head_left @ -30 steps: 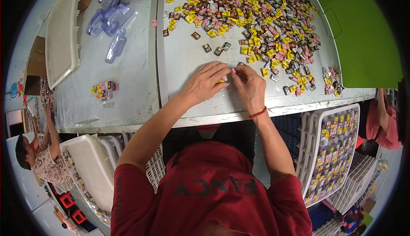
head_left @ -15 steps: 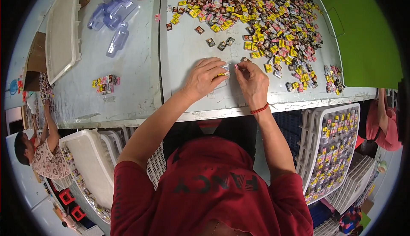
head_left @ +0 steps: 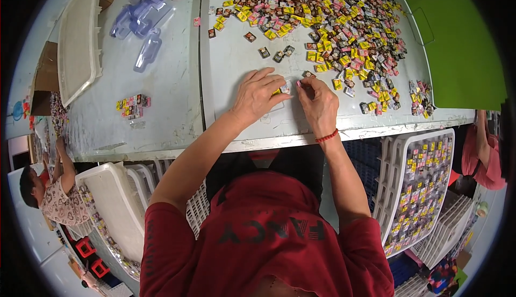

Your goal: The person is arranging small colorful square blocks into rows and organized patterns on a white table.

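My left hand (head_left: 257, 97) is curled over a clear plastic tray (head_left: 277, 105) on the table, its thumb stretched to the right. Small yellow and white boxes (head_left: 285, 88) show by its fingertips, partly covered by them. Just to the right, my right hand (head_left: 320, 102), with a red bead bracelet at the wrist, pinches a small pink box (head_left: 299, 83) between thumb and forefinger. Most of that box is hidden by the fingers. A dark little box (head_left: 309, 74) lies just beyond the right fingertips.
A wide heap of small boxes (head_left: 322, 23) spreads over the far table. At left lie clear bottle-shaped trays (head_left: 148, 50), a small box cluster (head_left: 134, 105) and a white tray (head_left: 80, 39). Below the edge stands a filled crate (head_left: 419, 184) at right. Other people (head_left: 59, 189) work at both sides.
My left fingers have loosened and lifted slightly, with the thumb reaching farther right, so more of the yellow and white boxes shows. The right hand stays nearly in place.
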`<state>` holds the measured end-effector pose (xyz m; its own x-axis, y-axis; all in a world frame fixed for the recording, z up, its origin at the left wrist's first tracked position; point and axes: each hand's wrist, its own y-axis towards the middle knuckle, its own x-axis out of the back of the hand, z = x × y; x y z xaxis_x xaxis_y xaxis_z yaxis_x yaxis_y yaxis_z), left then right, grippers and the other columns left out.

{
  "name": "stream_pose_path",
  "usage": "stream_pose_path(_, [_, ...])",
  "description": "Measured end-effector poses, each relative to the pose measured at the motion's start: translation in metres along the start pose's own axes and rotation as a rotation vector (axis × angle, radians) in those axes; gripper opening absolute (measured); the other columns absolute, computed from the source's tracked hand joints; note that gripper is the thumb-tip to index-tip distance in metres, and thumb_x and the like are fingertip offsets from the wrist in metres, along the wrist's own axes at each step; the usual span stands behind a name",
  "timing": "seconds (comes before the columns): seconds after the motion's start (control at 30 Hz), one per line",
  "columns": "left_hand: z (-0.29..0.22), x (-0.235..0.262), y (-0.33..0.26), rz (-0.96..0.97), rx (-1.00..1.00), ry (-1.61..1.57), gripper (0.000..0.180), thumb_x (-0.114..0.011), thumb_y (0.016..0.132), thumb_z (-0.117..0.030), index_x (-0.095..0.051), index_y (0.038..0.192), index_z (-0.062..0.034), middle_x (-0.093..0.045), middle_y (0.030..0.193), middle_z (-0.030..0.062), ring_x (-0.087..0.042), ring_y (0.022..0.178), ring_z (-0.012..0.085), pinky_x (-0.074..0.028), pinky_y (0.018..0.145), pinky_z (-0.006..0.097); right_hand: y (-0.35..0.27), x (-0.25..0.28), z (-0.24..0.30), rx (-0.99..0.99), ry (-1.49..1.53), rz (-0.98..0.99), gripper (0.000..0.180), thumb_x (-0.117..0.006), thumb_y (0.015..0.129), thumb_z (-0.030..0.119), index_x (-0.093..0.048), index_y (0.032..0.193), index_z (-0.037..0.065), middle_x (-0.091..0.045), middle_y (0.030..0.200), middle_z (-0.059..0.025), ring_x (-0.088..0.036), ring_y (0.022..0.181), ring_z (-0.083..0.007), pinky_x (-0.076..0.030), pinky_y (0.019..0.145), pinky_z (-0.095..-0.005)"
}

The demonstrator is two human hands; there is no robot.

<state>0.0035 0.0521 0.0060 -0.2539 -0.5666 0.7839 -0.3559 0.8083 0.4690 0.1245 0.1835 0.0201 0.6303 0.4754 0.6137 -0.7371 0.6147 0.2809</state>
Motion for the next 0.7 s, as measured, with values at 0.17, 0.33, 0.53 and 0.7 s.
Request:
stream_pose_path(0.17, [-0.0052,-0.0027,-0.0009,-0.007,0.052,0.046,0.026,-0.073,0.074,-0.025,-0.069,0.095,-0.0094,-0.068,0.101,0.002,-0.057,0.106,0.0247,-0.043,0.086,0.038,-0.0011,-0.0019,0.0017,0.033,-0.027,-0.028,0.016,-0.07,0.08,0.01,-0.066,0.092,0.0,-0.067,0.081,-0.0133,-0.066,0.066,-0.021,-0.051,0.061,-0.0293])
stream_pose_path(0.33, [-0.0016,-0.0085,-0.0045,-0.021,0.077,0.054,0.025,-0.073,0.075,-0.024,-0.07,0.095,-0.0106,-0.068,0.099,0.0007,-0.057,0.106,0.0238,-0.043,0.086,0.037,-0.0033,-0.0016,0.0012,0.047,-0.037,-0.026,0.016,-0.07,0.08,0.01,-0.066,0.092,0.0,-0.067,0.081,-0.0132,-0.066,0.067,-0.0211,-0.051,0.062,-0.0294])
stream_pose_path(0.53, [-0.002,-0.0083,-0.0047,-0.048,0.022,0.076,0.02,-0.072,0.076,-0.022,-0.069,0.092,-0.0104,-0.069,0.097,0.0004,-0.058,0.105,0.022,-0.044,0.084,0.034,-0.0034,-0.0013,0.0021,0.053,-0.03,-0.025,0.016,-0.07,0.08,0.009,-0.066,0.092,0.001,-0.067,0.081,-0.013,-0.066,0.067,-0.021,-0.051,0.062,-0.0292])
stream_pose_path(0.7, [-0.0028,-0.0087,-0.0052,-0.076,0.038,0.056,0.018,-0.071,0.076,-0.021,-0.069,0.09,-0.0093,-0.069,0.095,0.0024,-0.059,0.104,0.0221,-0.045,0.082,0.035,-0.0027,-0.0033,0.0054,0.04,-0.027,-0.02,0.016,-0.07,0.079,0.009,-0.066,0.093,0.001,-0.067,0.082,-0.013,-0.066,0.067,-0.0216,-0.051,0.062,-0.0294])
